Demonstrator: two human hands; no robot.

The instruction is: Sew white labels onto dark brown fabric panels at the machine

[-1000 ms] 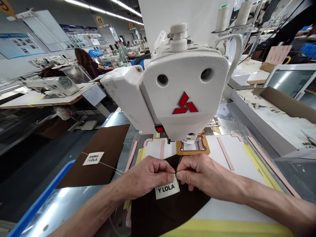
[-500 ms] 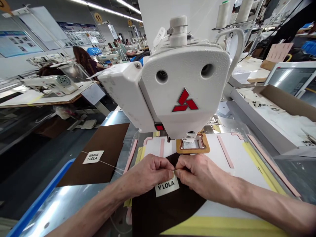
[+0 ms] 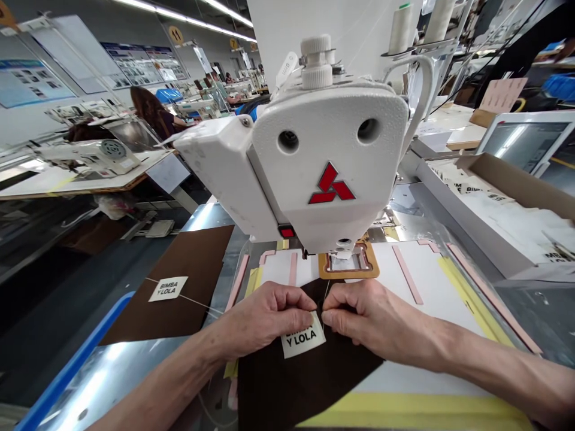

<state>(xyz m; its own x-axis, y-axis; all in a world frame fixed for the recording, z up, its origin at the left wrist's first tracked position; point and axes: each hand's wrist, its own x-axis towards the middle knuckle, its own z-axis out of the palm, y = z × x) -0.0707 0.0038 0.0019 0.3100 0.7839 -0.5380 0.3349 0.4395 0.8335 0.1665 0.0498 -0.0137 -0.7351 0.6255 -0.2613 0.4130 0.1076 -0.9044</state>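
Observation:
A dark brown fabric piece [image 3: 287,389] lies on the white work plate, its narrow end under the machine head. A white label [image 3: 302,345] with black lettering lies on it, its upper part covered by my left thumb. My left hand [image 3: 274,311] is closed, thumb and forefinger pinched at the label's upper edge, seemingly with fabric between them. Just to its right, my right hand [image 3: 359,308] is closed in a pinch on a thin light thread [image 3: 326,288]. This thread shows above and below the right fingertips. What lies deep between the fingers is hidden.
The white sewing machine head [image 3: 332,155] and its orange-brown clamp frame [image 3: 374,263] stand close beyond my hands. Left lies another brown piece [image 3: 188,257] with a label and thread. A box of labels [image 3: 498,263] stands right. Another person [image 3: 157,114] sits far left.
My right fingertips have moved slightly right, away from the left ones, and a thread now shows by them. The left hand stays at the label. The view has shifted slightly.

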